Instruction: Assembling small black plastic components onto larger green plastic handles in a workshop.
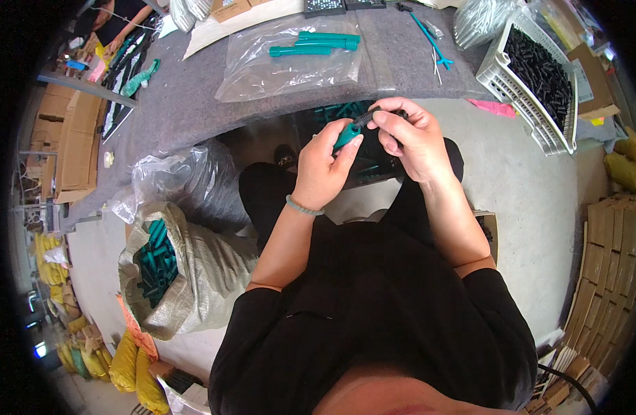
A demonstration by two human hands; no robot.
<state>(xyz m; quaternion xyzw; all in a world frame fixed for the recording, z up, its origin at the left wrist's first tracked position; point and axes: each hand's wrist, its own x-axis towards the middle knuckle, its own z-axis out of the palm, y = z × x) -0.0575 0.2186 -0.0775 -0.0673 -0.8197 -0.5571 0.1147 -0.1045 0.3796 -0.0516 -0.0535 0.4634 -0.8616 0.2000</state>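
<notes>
1. The left hand (321,160) pinches a teal tube (347,135); the right hand (418,142) pinches a black piece (364,120) at the tube's end, insertion unclear.
2. The table (415,76) edge runs just beyond the grip; pale floor (532,207) stretches rightward, a sack (207,270) stands left.
3. Far right, a carton (599,93) bears a pale patch, writing too small to read.

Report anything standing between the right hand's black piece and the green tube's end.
Nothing visible: the black piece in the right hand is at the end of the green tube in the left hand; whether they touch is unclear.
</notes>
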